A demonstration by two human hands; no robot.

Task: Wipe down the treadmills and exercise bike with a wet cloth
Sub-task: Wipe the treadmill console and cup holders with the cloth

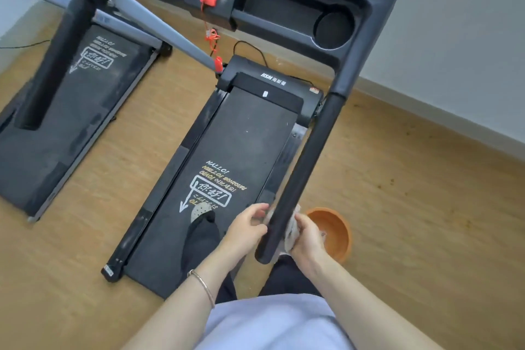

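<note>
Right hand gripping cloth at handrail end, left hand curled beside it, hold unclear; orange basin just beyond

A plain home workout room: two treadmills side by side on a wood-look floor, a bare white wall behind.

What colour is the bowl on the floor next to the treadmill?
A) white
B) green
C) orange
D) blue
C: the bowl on the wooden floor, just past the right hand that holds the cloth, is plainly orange.
</note>
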